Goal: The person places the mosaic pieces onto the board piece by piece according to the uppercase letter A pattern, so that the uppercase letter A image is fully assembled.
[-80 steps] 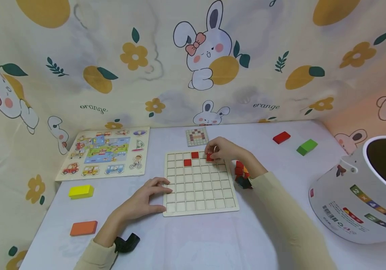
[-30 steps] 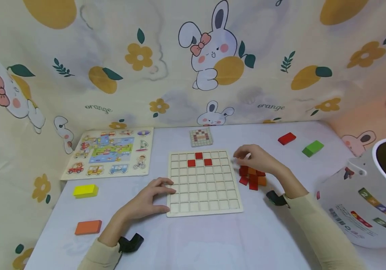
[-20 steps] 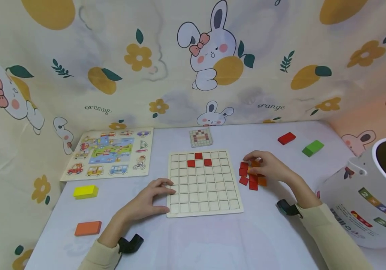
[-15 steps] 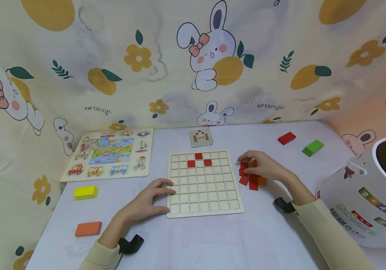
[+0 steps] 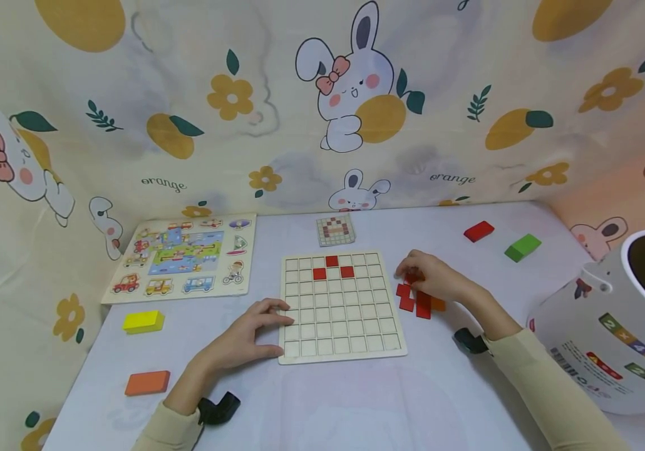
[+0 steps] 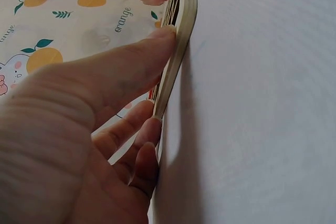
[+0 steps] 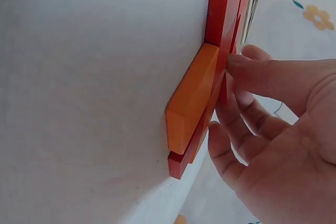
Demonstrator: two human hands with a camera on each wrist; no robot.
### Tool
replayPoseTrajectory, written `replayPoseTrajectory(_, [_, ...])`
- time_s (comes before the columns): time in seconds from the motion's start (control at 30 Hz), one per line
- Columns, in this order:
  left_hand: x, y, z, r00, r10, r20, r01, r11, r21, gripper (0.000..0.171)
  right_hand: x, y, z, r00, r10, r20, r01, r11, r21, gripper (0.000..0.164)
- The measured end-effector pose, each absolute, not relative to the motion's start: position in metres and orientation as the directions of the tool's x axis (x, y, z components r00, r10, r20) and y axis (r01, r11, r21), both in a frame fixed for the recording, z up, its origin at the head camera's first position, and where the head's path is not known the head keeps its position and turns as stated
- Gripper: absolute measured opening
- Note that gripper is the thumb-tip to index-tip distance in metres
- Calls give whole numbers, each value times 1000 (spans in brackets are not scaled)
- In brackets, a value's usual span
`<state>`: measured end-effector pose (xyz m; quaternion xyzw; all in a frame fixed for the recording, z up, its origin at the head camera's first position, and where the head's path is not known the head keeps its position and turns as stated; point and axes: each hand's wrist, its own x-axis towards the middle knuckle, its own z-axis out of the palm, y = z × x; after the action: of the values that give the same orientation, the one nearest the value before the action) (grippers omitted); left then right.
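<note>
Three red tiles (image 5: 331, 260) sit in far cells of a gridded board (image 5: 343, 310), mid-table (image 5: 345, 404). The left hand (image 5: 249, 329), fingers relaxed, touches the board's left edge, presumably steadying it; a patterned card (image 5: 336, 230) lies near the table's far edge, in easy sight. Beyond the board's right edge, the right hand (image 5: 438, 277) bends over loose tiles (image 5: 423, 305). From the left wrist, the thumb rests against the board's rim (fingers alongside). From the right wrist, thumb and fingertips pinch a red tile (image 7: 223, 95), probably to separate it from an orange tile (image 7: 184, 111) close by.

A rabbit-printed wall (image 5: 288, 150) rises behind the white table (image 5: 356, 407)
</note>
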<state>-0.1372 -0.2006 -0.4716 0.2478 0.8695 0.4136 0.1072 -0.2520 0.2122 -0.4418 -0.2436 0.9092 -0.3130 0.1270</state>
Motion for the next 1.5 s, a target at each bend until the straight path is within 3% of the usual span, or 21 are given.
replayPoseTrajectory(0.23, [-138,-200,-472,-854,520,14,340,539,771,48,-253,214,-439,-849,-524,-67,-368,676,-638,30])
replayPoseTrajectory(0.47, [-137,-201,-472,-857,515,6,331,542,773,48,-259,189,-424,-824,-565,-41,-393,623,-676,18])
replayPoseTrajectory(0.8, [-138,-201,-473,-856,517,5,330,539,775,47,-268,94,-414,-653,-757,0,-528,455,-717,18])
replayPoseTrajectory(0.97, [-138,-202,-473,-857,515,1,327,541,775,47,-270,55,-418,-605,-795,-38,-536,442,-719,15])
replayPoseTrajectory(1.5, [-139,-202,-473,-851,524,10,339,537,772,47,-263,22,-426,-626,-776,-75,-598,539,-593,13])
